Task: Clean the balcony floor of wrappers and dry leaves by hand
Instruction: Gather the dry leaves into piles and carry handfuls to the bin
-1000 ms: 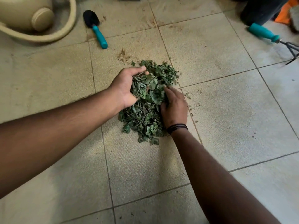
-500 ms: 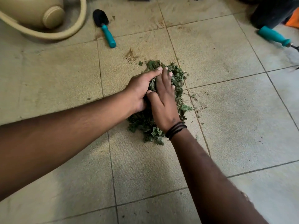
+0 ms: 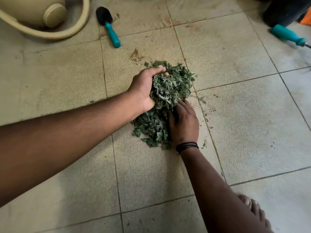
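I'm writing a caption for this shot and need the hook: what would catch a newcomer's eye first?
First, the heap of green dry leaves mid-floor, cupped by the left hand on one side while the right hand presses in from the other. Next, the teal-handled trowel lying beyond it, beside a beige watering can at the top left.

Matt, rough-grained floor tiles; dry, crinkled leaves.

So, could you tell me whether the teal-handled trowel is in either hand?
No, the trowel lies on the floor beyond the leaf pile, apart from both hands.
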`<state>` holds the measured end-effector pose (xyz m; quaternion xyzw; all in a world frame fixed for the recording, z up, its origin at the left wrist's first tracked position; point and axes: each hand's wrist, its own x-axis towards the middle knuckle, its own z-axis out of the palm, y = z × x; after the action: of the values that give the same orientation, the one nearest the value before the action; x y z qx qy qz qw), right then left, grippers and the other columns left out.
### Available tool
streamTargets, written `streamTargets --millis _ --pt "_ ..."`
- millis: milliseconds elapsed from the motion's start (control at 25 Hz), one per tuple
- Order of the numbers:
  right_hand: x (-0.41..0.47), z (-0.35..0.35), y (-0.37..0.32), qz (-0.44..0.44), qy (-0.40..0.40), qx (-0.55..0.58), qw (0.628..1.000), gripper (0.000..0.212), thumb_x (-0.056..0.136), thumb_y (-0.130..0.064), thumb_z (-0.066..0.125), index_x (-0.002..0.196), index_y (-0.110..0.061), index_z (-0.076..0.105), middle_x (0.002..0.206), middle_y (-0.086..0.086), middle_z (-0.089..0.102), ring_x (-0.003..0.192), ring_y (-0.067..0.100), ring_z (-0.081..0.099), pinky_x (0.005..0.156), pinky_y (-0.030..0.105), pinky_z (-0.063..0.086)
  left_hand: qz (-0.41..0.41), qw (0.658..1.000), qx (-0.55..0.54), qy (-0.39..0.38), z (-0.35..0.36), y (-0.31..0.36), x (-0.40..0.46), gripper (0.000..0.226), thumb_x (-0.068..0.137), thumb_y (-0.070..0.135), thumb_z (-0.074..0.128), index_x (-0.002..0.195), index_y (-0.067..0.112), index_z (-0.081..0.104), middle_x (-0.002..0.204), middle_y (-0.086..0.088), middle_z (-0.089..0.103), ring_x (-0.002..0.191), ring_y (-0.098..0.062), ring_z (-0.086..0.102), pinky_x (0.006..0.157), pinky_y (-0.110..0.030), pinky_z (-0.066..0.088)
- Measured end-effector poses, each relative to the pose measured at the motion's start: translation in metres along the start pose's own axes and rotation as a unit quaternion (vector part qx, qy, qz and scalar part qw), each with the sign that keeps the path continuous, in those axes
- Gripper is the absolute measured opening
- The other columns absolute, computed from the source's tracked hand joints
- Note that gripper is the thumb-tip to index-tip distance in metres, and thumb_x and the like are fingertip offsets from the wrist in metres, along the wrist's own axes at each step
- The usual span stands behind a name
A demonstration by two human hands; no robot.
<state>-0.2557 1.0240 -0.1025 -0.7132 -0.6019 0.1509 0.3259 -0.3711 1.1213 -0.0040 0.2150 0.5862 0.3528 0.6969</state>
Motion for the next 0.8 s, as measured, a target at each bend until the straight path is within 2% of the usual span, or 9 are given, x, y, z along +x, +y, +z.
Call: streamTargets --millis 80,160,200,320,360,440,600,680,800 --pt "0.013 -0.009 -0.011 0.052 0.103 0.079 0.99 0.031 0.092 -0.003 0.066 0.122 -0.008 0.07 0.123 0.01 0.071 0.117 0.024 0.066 0.101 0.023 0.05 -0.007 1.0 -0.011 0.0 0.005 -0.001 -0.001 0.015 0.091 0.029 0.065 0.081 0.023 0.074 0.104 -0.006 0.074 0.101 -0.028 0.067 0.103 -0.047 0.047" --pt "0.029 -0.021 -0.03 0.172 0.178 0.254 0.935 0.028 0.093 0.002 0.062 0.119 -0.005 0.071 0.116 0.009 0.073 0.107 0.017 0.069 0.093 0.011 0.05 -0.018 0.999 -0.03 -0.002 0.013 0.0 -0.005 0.018 0.093 0.03 0.062 0.083 0.022 0.074 0.108 -0.006 0.074 0.107 -0.03 0.067 0.104 -0.046 0.046" --pt "0.038 -0.025 -0.042 0.226 0.19 0.368 0.882 0.026 0.094 0.002 0.059 0.116 -0.003 0.072 0.113 0.011 0.074 0.106 0.018 0.07 0.092 0.016 0.053 -0.02 0.999 -0.047 -0.013 0.018 0.0 -0.007 0.021 0.095 0.031 0.058 0.085 0.021 0.074 0.106 -0.007 0.074 0.104 -0.029 0.067 0.102 -0.044 0.048" --pt "0.062 -0.032 -0.069 0.325 0.16 0.647 0.671 0.023 0.093 -0.01 0.052 0.096 -0.006 0.075 0.099 0.015 0.073 0.095 0.029 0.07 0.09 0.043 0.057 -0.028 0.994 -0.099 -0.04 0.032 0.004 -0.015 0.028 0.1 0.031 0.05 0.093 0.015 0.072 0.1 -0.01 0.071 0.091 -0.027 0.067 0.088 -0.038 0.053" --pt "0.069 -0.034 -0.075 0.349 0.142 0.691 0.617 0.024 0.095 -0.016 0.051 0.094 -0.007 0.073 0.097 0.016 0.073 0.092 0.031 0.07 0.087 0.044 0.057 -0.023 0.993 -0.111 -0.038 0.035 0.005 -0.017 0.029 0.101 0.031 0.048 0.096 0.014 0.072 0.101 -0.012 0.071 0.09 -0.028 0.068 0.086 -0.038 0.054" --pt "0.082 -0.037 -0.083 0.377 0.115 0.732 0.556 0.032 0.1 -0.027 0.05 0.106 -0.005 0.072 0.107 0.018 0.074 0.098 0.034 0.071 0.087 0.044 0.057 -0.004 0.989 -0.146 -0.022 0.043 0.012 -0.023 0.033 0.102 0.031 0.046 0.106 0.011 0.072 0.109 -0.017 0.072 0.098 -0.032 0.069 0.091 -0.041 0.054" --pt "0.096 -0.057 -0.103 0.422 0.081 0.737 0.522 0.045 0.096 -0.031 0.055 0.126 0.001 0.066 0.12 0.025 0.069 0.109 0.042 0.068 0.096 0.054 0.055 0.028 0.969 -0.238 0.066 0.056 0.024 -0.04 0.052 0.104 0.048 0.043 0.114 0.005 0.071 0.117 -0.025 0.071 0.111 -0.04 0.068 0.095 -0.05 0.056" --pt "0.097 -0.081 -0.115 0.437 0.086 0.708 0.547 0.037 0.095 -0.022 0.058 0.118 0.004 0.069 0.115 0.026 0.071 0.105 0.043 0.07 0.093 0.056 0.056 0.058 0.96 -0.244 0.124 0.063 0.028 -0.049 0.056 0.102 0.052 0.046 0.107 0.005 0.077 0.109 -0.024 0.073 0.106 -0.041 0.07 0.095 -0.058 0.055" --pt "0.094 -0.139 -0.138 0.47 0.086 0.646 0.595 0.025 0.094 -0.014 0.06 0.104 0.005 0.072 0.107 0.027 0.072 0.098 0.044 0.071 0.086 0.057 0.059 0.11 0.951 -0.2 0.208 0.083 0.038 -0.084 0.036 0.099 0.038 0.056 0.089 0.016 0.083 0.101 -0.017 0.077 0.103 -0.038 0.071 0.094 -0.057 0.056"
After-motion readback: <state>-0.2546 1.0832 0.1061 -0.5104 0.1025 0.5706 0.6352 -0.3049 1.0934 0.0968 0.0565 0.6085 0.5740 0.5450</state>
